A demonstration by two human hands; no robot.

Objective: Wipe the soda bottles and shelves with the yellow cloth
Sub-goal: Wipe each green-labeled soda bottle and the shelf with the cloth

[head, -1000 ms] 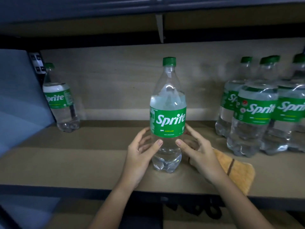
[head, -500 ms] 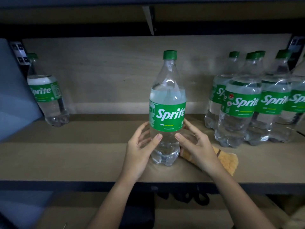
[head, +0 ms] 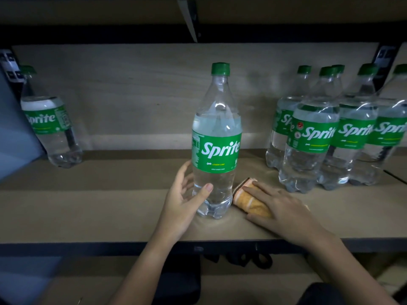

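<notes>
Gripping low on the middle Sprite bottle (head: 217, 146), left hand (head: 184, 200) curls thumb and fingers round its clear lower body; bottle upright on wooden shelf (head: 99, 208). Right hand (head: 284, 209) lies flat, fingers straight, on rolled yellow cloth (head: 248, 202), just right of bottle base. Half a second ago the right hand also cupped the bottle; now off it, onto cloth.

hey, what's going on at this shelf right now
A person is cleaning a shelf of Sprite bottles. Their left hand grips the lower part of the middle bottle, which stands upright. Their right hand rests on the yellow cloth beside it. More bottles stand at right, and one at far left.
</notes>
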